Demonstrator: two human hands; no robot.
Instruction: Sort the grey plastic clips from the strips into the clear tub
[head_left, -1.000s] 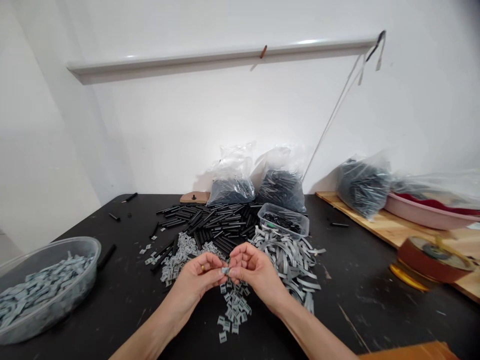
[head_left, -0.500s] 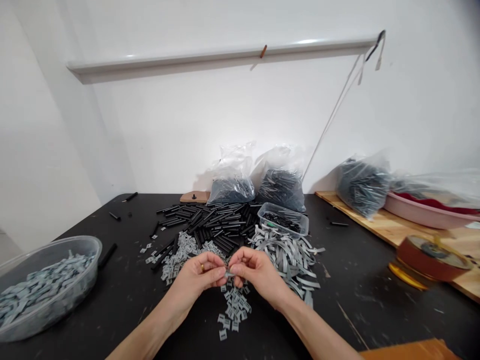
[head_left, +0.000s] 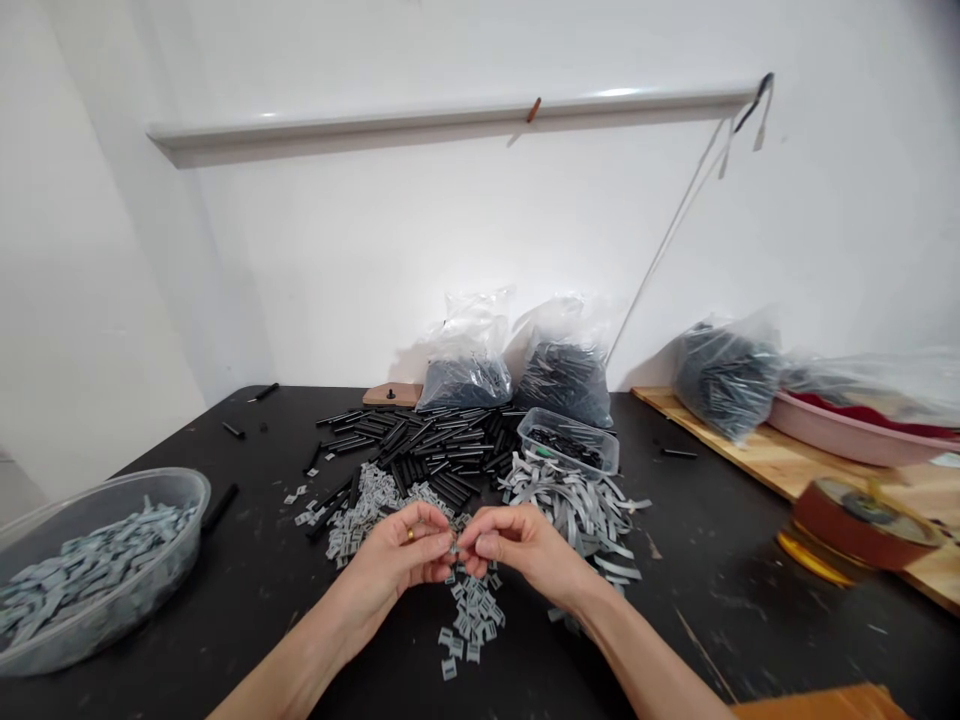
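My left hand (head_left: 409, 550) is closed in a pinch, with a small grey plastic clip (head_left: 454, 547) just showing at the fingertips. Against it, my right hand (head_left: 517, 545) is pinched too; what lies between its fingers is mostly hidden. Below the hands spreads a loose group of grey clips (head_left: 474, 612). A larger heap of grey clips (head_left: 367, 510) lies beyond my left hand. Grey flat strips (head_left: 574, 510) are piled beyond my right hand, and a few strip ends show beneath the right wrist.
Black tubes (head_left: 427, 440) cover the table behind the clips. A clear box (head_left: 607, 455) holds small black parts. At left stands a clear tub (head_left: 191, 525) of grey pieces. Filled plastic bags (head_left: 566, 380) lean by the wall. A tape roll (head_left: 862, 525) sits at right.
My hands stay together at nearly the same spot, with small finger shifts. The grey piece between them shows less now. Strip ends beneath my right wrist lie differently. The view has shifted slightly.
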